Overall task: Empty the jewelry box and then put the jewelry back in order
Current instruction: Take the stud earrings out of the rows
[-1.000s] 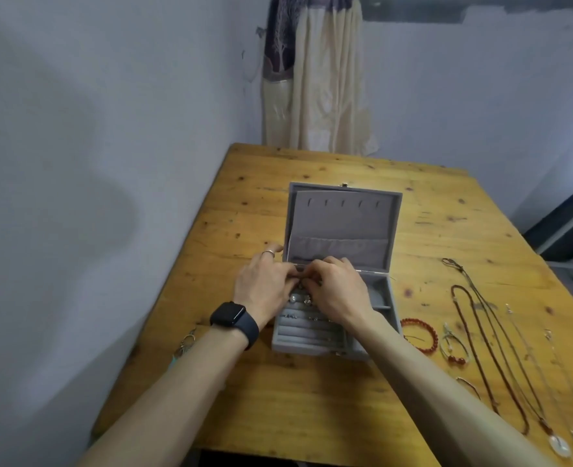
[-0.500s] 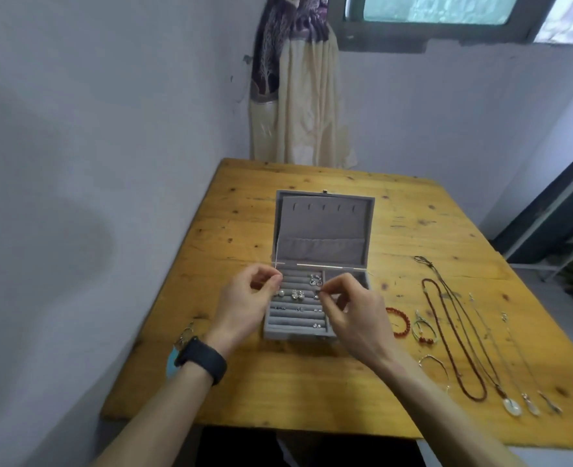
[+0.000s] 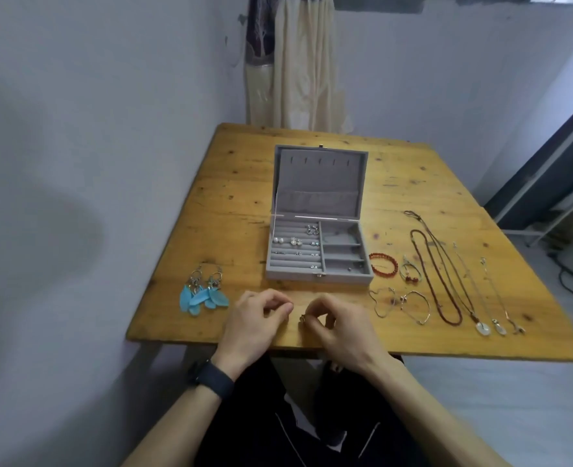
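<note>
Hands have come off the jewelry box (image 3: 315, 251) to the table (image 3: 211, 210) edge. Right hand (image 3: 340, 323) pinches a small piece (image 3: 302, 318), left hand (image 3: 256, 318) curled closed, contents unclear; emptying continues.

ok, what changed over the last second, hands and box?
Both hands came back out of the jewelry box toward the near table edge. The right hand now pinches a small metal piece, too small to identify; the left hand is curled beside it, its contents unclear. The box stays open in place with earrings in the slots; the necklaces and feather earrings look unmoved.
</note>
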Demonstrator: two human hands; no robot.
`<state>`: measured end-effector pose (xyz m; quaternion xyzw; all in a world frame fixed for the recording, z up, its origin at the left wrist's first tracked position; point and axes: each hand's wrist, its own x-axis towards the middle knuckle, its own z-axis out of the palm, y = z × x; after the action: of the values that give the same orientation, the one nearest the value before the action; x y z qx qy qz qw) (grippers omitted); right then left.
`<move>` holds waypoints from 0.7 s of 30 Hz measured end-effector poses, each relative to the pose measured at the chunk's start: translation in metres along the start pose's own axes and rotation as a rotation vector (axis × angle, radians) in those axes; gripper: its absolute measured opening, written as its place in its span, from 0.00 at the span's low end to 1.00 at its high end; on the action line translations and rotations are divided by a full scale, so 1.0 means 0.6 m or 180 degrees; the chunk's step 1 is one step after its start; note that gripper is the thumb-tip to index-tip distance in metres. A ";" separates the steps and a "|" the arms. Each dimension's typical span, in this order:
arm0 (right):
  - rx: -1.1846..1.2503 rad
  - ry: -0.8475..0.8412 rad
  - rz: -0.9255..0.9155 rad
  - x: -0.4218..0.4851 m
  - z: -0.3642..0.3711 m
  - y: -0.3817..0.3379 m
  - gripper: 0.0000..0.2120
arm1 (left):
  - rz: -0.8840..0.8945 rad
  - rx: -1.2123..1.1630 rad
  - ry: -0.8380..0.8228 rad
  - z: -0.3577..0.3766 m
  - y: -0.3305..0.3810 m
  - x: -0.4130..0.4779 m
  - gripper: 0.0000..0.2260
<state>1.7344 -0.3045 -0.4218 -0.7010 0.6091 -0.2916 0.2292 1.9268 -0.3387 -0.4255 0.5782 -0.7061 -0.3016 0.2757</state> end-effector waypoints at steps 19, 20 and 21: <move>-0.0898 0.0221 0.0070 0.069 0.028 -0.007 0.11 | -0.0221 0.0811 0.0626 0.024 0.003 0.051 0.10; -0.0874 0.0306 0.0064 0.067 0.030 -0.006 0.11 | -0.0213 0.0808 0.0644 0.024 0.002 0.051 0.10; -0.0845 0.0395 0.0060 0.065 0.032 -0.004 0.11 | -0.0201 0.0786 0.0655 0.024 0.002 0.050 0.10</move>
<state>1.7528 -0.3430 -0.4290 -0.7000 0.6618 -0.2492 0.0992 1.9098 -0.3662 -0.4332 0.6575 -0.6873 -0.1602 0.2638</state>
